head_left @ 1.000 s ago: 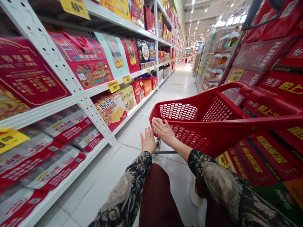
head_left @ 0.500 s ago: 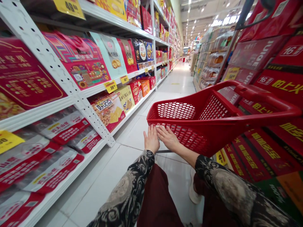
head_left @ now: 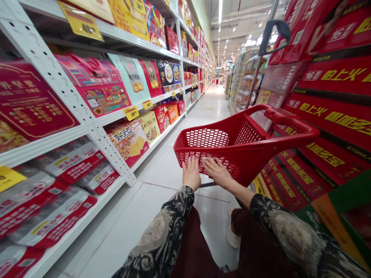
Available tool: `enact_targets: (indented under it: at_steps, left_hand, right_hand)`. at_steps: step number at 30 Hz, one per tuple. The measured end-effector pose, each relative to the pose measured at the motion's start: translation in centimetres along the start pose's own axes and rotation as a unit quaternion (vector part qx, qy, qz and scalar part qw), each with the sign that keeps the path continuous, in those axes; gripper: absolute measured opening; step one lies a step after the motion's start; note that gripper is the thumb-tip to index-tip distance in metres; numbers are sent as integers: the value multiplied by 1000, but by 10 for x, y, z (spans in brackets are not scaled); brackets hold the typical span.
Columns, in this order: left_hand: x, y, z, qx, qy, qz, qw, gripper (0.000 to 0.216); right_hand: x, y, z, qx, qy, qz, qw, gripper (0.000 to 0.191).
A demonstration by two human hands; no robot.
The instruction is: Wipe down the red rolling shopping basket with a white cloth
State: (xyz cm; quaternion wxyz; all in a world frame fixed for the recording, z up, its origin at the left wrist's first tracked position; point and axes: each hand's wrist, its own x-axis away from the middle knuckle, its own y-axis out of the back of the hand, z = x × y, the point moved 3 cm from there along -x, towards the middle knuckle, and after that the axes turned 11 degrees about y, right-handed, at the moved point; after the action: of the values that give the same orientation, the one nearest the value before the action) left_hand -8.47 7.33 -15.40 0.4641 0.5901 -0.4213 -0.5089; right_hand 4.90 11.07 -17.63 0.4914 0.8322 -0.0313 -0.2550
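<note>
A red plastic shopping basket with a mesh body and long handle (head_left: 257, 152) stands tilted in the aisle in front of me. My left hand (head_left: 191, 174) is at the near side of its mesh, palm down, fingers stretched out. Just to the right, my right hand (head_left: 219, 172) reaches toward the same mesh with its fingers extended. A small whitish spot shows by its fingertips, too small to name. Whether either hand touches the basket I cannot tell. Both hands appear to hold nothing.
White shelving (head_left: 111, 160) with boxed snacks and wrapped bottle packs lines the left. Stacked red drink cartons (head_left: 333, 112) rise close on the right, beside a dark grey handle (head_left: 274, 36). Tiled floor (head_left: 150, 208) runs down the aisle between them.
My hands have moved apart from nearly touching, with the right hand shifting rightward. The view has turned slightly, so the basket and shelves appear further left.
</note>
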Motion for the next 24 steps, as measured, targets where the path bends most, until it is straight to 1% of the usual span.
enact_targets:
  at_steps: [4,6,8,11,13,15,16,18,21,23,24]
  left_hand:
    - [-1,17,-2,-4,16,-21,1000,69]
    - [0,27,-7,-4,9,-32,999,68]
    - [3,37,-15,-7,-4,-42,999,67]
    - [9,47,-29,-12,-30,-49,998,67]
    - [14,49,-40,-14,-48,-46,998,65]
    - [16,46,-52,-11,-60,-40,997,65]
    - [16,43,-57,-8,-65,-37,997,65]
    - [16,38,-69,-1,-71,-31,997,66]
    - [12,35,-83,6,-69,-28,997,66]
    - [10,36,-90,5,-64,-29,997,65]
    - [9,38,-92,2,-65,-29,997,65]
  right_hand:
    - [-12,40,-20,38,-52,-62,996,44]
    - [-11,50,-28,52,-74,-69,994,44]
    - [-2,48,-29,55,-82,-53,994,45]
    - [23,29,-23,47,-69,-4,996,46]
    - [40,17,-16,41,-62,24,997,43]
    - [51,15,-13,37,-57,33,997,42]
    - [54,19,-14,37,-55,29,997,42]
    - [52,34,-21,47,-61,1,997,43]
    - [44,61,-41,75,-104,-58,990,44]
    - [43,69,-53,89,-133,-77,984,45]
    - [46,68,-56,91,-138,-75,983,45]
